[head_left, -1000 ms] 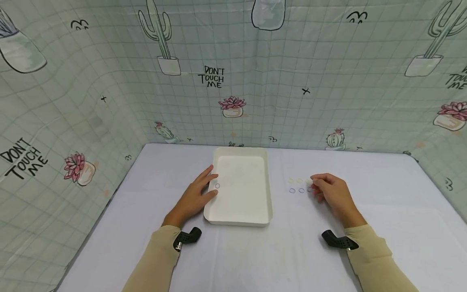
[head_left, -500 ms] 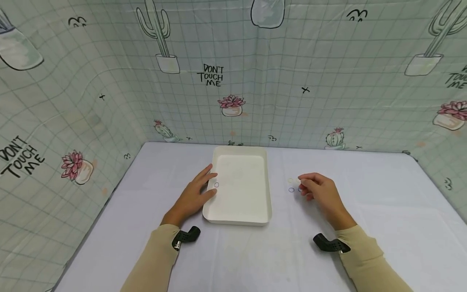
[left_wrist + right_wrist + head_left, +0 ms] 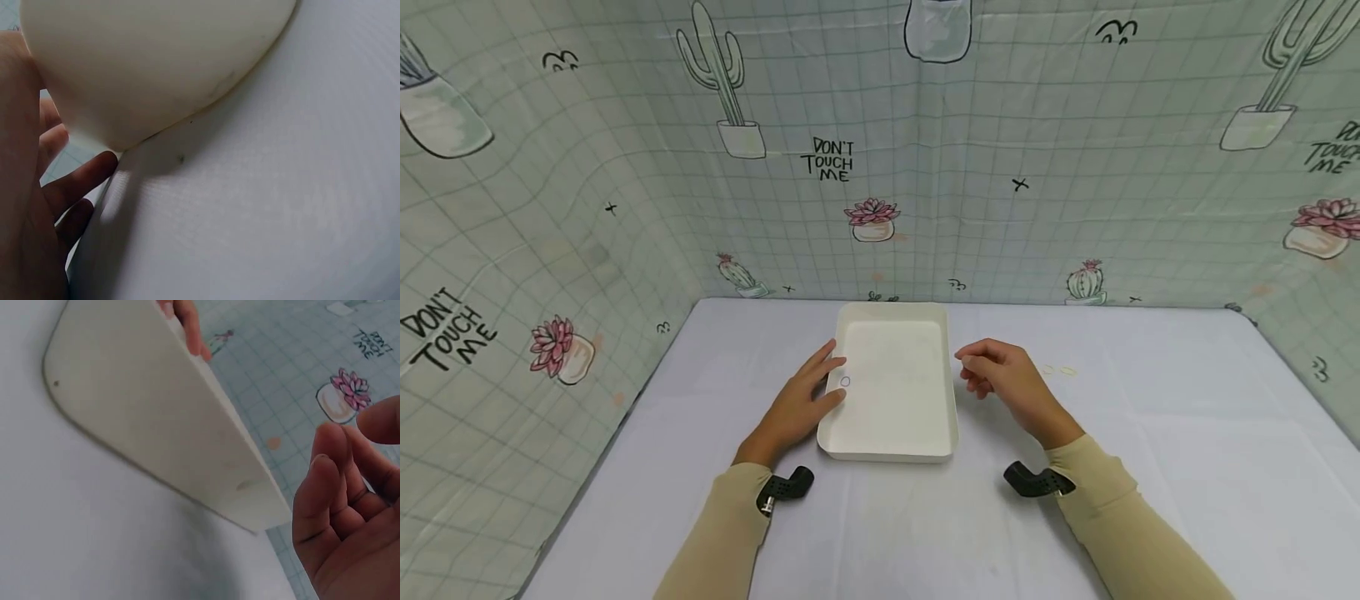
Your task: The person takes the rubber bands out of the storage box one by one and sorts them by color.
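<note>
A shallow white tray lies on the white table. My left hand holds its left side, with thumb and a finger over the rim; in the left wrist view other fingers rest by the outer wall. Inside the tray, beside that wall, is a small thin blue ring. My right hand hovers just right of the tray with curled fingers, thumb near the index finger. The right wrist view shows the thumb and fingers, but whether something tiny is between the tips cannot be told.
Thin yellow rings lie on the table right of my right hand. That hand and forearm cover the area where blue rings lay. A patterned cloth encloses the back and left sides.
My right hand has moved left from the rows of rings to beside the tray. Yellow rings it covered now show, while the blue ones are out of sight. The left hand keeps its place.
</note>
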Action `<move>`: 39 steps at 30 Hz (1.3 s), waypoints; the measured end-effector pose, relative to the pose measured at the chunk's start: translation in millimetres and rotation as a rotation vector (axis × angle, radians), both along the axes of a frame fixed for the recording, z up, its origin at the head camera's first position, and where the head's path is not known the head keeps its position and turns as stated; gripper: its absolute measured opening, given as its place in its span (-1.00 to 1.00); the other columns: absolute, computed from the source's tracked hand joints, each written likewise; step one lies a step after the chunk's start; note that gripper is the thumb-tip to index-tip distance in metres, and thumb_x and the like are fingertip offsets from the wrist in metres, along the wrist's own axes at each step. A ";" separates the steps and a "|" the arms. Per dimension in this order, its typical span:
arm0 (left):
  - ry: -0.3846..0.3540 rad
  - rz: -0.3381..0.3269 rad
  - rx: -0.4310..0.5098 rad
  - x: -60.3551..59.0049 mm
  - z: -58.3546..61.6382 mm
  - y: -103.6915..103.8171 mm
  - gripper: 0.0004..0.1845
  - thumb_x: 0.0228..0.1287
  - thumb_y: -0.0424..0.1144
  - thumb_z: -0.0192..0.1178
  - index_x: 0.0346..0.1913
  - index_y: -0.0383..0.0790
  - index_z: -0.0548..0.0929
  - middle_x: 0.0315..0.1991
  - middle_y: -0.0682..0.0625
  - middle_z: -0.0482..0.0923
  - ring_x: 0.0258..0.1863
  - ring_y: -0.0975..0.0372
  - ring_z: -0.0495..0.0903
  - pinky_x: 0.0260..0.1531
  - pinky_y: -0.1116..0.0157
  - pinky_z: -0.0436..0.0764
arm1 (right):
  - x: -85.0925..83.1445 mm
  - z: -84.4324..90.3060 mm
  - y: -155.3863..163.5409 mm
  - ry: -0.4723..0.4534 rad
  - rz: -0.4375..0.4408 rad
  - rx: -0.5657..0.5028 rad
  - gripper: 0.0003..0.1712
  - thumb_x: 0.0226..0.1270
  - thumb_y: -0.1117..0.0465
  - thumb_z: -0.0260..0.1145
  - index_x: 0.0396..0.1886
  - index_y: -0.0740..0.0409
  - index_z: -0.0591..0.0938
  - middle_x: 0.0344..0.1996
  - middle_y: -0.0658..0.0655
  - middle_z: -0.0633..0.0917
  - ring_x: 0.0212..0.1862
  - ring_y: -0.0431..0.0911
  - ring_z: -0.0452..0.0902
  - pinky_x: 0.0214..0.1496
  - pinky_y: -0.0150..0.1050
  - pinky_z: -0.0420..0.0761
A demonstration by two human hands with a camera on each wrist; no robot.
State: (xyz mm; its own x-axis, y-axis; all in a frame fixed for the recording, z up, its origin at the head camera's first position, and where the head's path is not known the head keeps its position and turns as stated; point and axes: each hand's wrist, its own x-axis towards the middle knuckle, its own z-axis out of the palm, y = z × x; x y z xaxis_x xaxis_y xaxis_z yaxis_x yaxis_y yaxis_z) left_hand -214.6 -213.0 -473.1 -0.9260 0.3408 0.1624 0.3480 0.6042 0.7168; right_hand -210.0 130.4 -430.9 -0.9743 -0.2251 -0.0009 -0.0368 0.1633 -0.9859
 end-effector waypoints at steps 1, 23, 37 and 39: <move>-0.001 -0.002 0.004 -0.3 0.3 -0.4 -0.42 0.44 -0.08 0.18 0.46 -0.10 0.40 0.59 0.17 -0.02 0.56 0.14 -0.01 0.44 -0.10 0.10 | -3.4 1.8 -3.9 0.006 0.016 -0.012 -0.61 0.50 0.18 0.19 0.07 0.43 0.59 -0.27 0.36 0.62 -0.35 -0.02 0.56 -0.32 -0.22 0.62; -0.016 0.001 0.001 -0.6 0.6 1.6 -0.43 0.43 -0.10 0.20 0.45 -0.09 0.42 0.59 0.19 -0.01 0.55 0.14 0.01 0.42 -0.11 0.13 | -52.5 23.6 -82.2 -0.012 0.290 0.186 -0.58 0.35 0.15 0.34 0.11 0.29 0.64 -0.13 0.33 0.71 -0.17 0.04 0.64 -0.11 -0.13 0.65; -0.023 0.020 -0.003 1.2 1.6 1.0 -0.31 0.43 -0.09 0.19 0.54 -0.15 0.26 0.59 0.16 -0.01 0.55 0.15 0.01 0.44 -0.04 0.12 | -70.5 10.7 -123.9 -0.135 0.243 0.141 -0.61 0.35 0.18 0.33 0.12 0.24 0.65 -0.13 0.14 0.70 -0.15 -0.03 0.65 -0.10 -0.17 0.66; -0.016 0.018 0.006 0.8 2.2 1.8 -0.31 0.42 -0.09 0.19 0.54 -0.15 0.27 0.59 0.15 0.00 0.55 0.14 0.02 0.44 -0.05 0.13 | -70.7 6.7 -128.3 -0.138 0.208 0.139 -0.63 0.34 0.19 0.32 0.11 0.21 0.65 -0.13 0.14 0.70 -0.16 -0.04 0.66 -0.12 -0.18 0.67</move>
